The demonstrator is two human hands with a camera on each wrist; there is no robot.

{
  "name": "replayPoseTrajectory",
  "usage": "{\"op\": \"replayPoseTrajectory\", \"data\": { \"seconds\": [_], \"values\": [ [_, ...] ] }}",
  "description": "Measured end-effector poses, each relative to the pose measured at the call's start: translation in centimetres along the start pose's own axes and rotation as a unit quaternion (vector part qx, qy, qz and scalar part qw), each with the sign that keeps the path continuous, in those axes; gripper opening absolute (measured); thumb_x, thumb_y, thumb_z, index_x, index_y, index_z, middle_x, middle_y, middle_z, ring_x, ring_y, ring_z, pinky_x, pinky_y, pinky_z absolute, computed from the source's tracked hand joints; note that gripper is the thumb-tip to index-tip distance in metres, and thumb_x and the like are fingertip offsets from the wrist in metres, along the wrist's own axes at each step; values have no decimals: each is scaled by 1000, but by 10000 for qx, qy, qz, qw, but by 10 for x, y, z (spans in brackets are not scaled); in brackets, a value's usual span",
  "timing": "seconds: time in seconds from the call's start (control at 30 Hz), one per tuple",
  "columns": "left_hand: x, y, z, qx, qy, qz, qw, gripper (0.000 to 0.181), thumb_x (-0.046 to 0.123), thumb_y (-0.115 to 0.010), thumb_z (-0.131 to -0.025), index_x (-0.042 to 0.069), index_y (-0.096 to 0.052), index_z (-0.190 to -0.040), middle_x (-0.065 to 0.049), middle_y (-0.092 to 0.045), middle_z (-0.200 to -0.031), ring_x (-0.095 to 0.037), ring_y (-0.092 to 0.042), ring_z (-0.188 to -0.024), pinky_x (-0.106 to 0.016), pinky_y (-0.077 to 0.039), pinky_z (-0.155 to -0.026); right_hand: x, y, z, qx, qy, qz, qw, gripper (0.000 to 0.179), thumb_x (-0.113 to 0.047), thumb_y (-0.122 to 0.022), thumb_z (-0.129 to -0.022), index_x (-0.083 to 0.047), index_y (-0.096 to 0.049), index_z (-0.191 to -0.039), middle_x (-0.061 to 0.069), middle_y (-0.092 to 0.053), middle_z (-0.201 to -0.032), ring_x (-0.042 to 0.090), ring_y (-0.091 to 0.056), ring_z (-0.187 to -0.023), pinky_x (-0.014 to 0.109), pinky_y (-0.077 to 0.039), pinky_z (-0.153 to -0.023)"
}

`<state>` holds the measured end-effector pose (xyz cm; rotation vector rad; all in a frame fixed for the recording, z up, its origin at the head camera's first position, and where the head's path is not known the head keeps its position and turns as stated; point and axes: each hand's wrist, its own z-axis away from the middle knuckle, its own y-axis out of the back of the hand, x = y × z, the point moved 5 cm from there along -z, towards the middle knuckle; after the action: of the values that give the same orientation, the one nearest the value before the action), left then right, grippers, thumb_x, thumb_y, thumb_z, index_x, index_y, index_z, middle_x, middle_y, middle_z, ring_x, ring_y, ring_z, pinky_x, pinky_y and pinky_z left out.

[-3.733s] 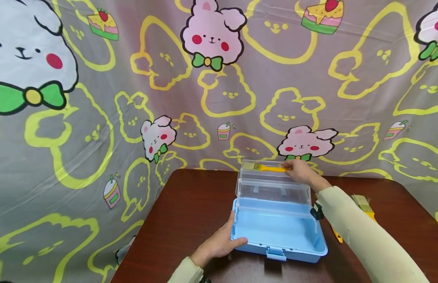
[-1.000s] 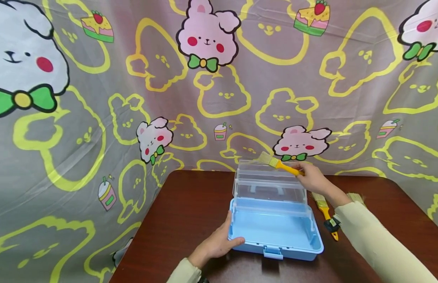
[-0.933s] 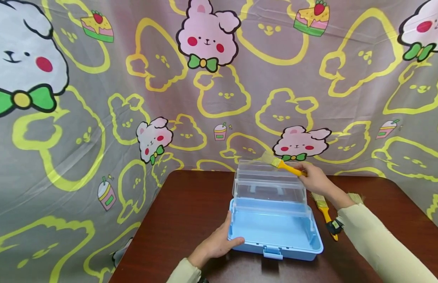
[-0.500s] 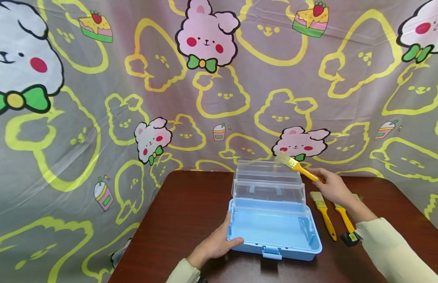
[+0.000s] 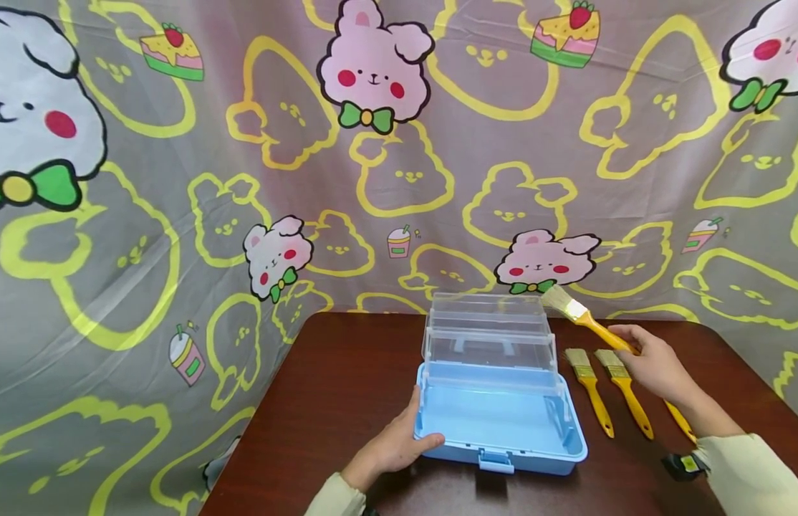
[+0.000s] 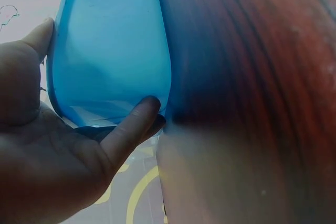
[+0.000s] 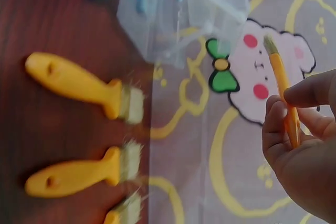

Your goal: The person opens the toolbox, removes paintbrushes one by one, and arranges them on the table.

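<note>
My right hand (image 5: 657, 365) holds a paintbrush (image 5: 605, 335) by its yellow handle, bristles pointing up and left, above the table to the right of a light blue toolbox (image 5: 496, 419). In the right wrist view this paintbrush (image 7: 280, 72) is pinched between thumb and fingers, seen edge-on. The toolbox stands open, its clear folding trays (image 5: 489, 347) raised at the back. My left hand (image 5: 392, 441) grips its front left corner, thumb over the front rim and fingers along the side. Under my right forearm lie more paintbrushes (image 5: 626, 401), one partly hidden.
The brown wooden table (image 5: 334, 387) carries the toolbox and the brushes. A latch (image 5: 496, 461) hangs at the toolbox's front. A patterned cloth (image 5: 386, 179) rises right behind the table and along its left side.
My right hand has carried the paintbrush rightward, away from the clear top tray where it was earlier. The brushes on the table have come into fuller view. My left hand stays at the toolbox corner.
</note>
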<state>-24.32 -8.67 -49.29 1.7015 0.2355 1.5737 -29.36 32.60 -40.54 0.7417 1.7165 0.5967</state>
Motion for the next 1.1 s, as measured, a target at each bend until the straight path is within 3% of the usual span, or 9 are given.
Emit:
{"op": "replayPoseTrajectory", "data": {
  "seconds": [0.23,0.63,0.9,1.1],
  "values": [
    [0,1,0,43,-69,4,10000,97,42,-62,-90,0,2,-150,-19,-11,-155,-31,-25,-136,-51,-27,-105,28,11,17,258,5,157,9995,36,-6,-53,-95,9,-46,-126,29,-57,-104,16,-51,-61,27,-43,-47],
    [-2,0,-1,98,-53,-39,9999,99,45,-62,-89,0,1,-151,-19,-13,-155,-31,-26,-136,-50,-28,-105,81,36,36,501,-619,597,9950,40,-11,-55,-93,11,-45,-126,33,-54,-109,8,-52,-69,26,-41,-49],
    [-2,2,-1,30,-61,57,10000,97,43,-61,-91,2,4,-151,-18,-8,-156,-30,-22,-138,-51,-26,-106,109,46,40,829,-1104,881,9865,41,-2,-58,-89,15,-43,-124,37,-50,-109,45,-53,-85,31,-39,-52],
    [-1,1,0,52,-84,59,9999,98,42,-62,-90,0,2,-150,-20,-11,-155,-31,-23,-137,-51,-26,-105,129,50,47,933,-1210,1017,9830,40,0,-58,-87,15,-43,-121,39,-49,-108,47,-53,-84,30,-38,-50]
  ]
}}
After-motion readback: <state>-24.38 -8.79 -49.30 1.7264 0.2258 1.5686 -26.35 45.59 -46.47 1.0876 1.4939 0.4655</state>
